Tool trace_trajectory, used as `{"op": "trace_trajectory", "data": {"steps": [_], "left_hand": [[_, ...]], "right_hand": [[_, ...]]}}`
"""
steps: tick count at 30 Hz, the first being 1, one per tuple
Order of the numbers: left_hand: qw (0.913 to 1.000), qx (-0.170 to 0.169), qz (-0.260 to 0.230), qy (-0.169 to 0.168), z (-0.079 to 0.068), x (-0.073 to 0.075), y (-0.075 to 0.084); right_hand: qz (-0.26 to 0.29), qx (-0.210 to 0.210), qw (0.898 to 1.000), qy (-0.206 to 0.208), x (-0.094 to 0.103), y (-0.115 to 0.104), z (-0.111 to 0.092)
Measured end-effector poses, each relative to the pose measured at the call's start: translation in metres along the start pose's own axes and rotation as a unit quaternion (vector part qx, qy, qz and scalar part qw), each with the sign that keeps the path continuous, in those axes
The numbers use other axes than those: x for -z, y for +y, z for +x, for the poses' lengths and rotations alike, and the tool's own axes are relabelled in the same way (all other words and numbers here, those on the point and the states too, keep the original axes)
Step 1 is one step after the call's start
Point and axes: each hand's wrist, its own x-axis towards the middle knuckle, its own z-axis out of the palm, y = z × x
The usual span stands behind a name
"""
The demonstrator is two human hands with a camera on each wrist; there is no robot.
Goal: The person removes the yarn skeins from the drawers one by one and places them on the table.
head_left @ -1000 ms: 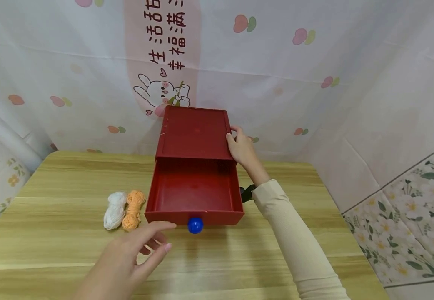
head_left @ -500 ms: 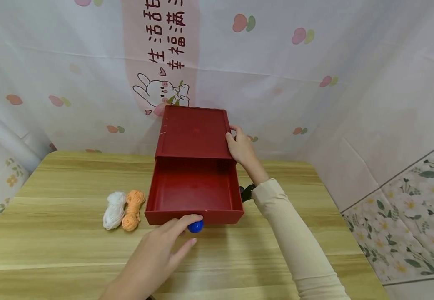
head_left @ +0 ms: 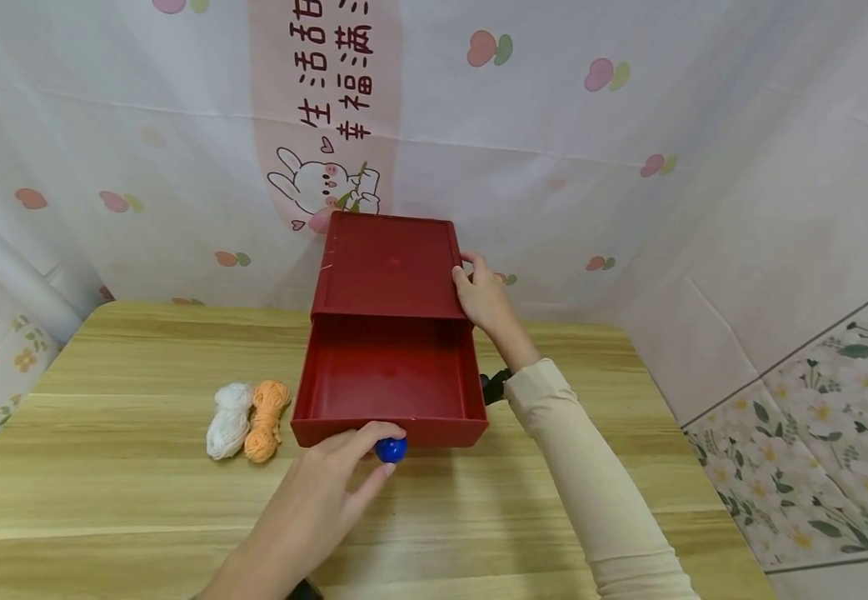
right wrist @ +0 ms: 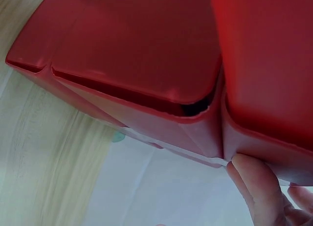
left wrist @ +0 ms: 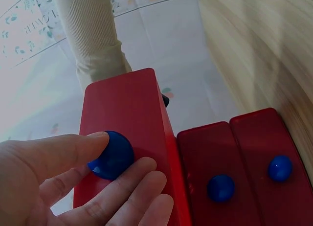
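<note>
A red drawer cabinet (head_left: 392,262) stands on the wooden table, its top drawer (head_left: 392,383) pulled out and bare inside. My left hand (head_left: 314,487) pinches the round blue knob (left wrist: 113,156) on that drawer's front between thumb and fingers. Up at the cabinet's right side, my right hand (head_left: 485,296) holds the casing, thumb at the top edge; fingers (right wrist: 257,179) show against the red side wall in the right wrist view. Two lower drawers (left wrist: 203,147) with blue knobs appear closed in the left wrist view.
To the left of the cabinet lie a white yarn skein (head_left: 230,421) and an orange yarn skein (head_left: 266,421). A dark object (head_left: 494,387) is partly hidden by the right sleeve. A printed curtain (head_left: 539,167) hangs behind the table (head_left: 104,483).
My left hand has come rightward from beside the drawer front and taken hold of the blue knob. The right hand, cabinet and drawer look unmoved.
</note>
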Motion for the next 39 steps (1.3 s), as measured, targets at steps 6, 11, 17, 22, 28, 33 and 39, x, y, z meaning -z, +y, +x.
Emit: {"op": "trace_trajectory", "data": {"steps": [6, 11, 17, 22, 28, 33, 39], "left_hand": [[0.9991, 0.016, -0.036, -0.015, 0.010, -0.001, -0.006], [0.9979, 0.035, -0.048, -0.024, 0.021, -0.001, -0.011], [0.9966, 0.057, -0.052, -0.030, 0.033, -0.001, -0.017], [0.9966, 0.058, -0.052, -0.025, 0.045, -0.003, -0.024], [0.9963, 0.054, -0.063, -0.020, 0.059, -0.004, -0.032], [0.9956, 0.061, -0.069, -0.020, 0.071, -0.005, -0.037], [0.9945, 0.071, -0.073, -0.026, 0.084, -0.007, -0.043]], "right_hand": [[0.004, 0.004, 1.000, 0.004, -0.001, 0.000, 0.000], [0.007, 0.003, 1.000, 0.005, 0.000, 0.000, -0.001], [0.003, 0.003, 1.000, 0.006, 0.000, 0.001, -0.002], [0.003, 0.007, 1.000, 0.006, 0.000, 0.000, -0.002], [0.002, 0.010, 1.000, 0.005, 0.000, 0.000, -0.002], [0.006, 0.010, 1.000, 0.005, -0.001, 0.001, -0.002], [0.005, 0.010, 1.000, 0.008, -0.001, 0.002, -0.001]]}}
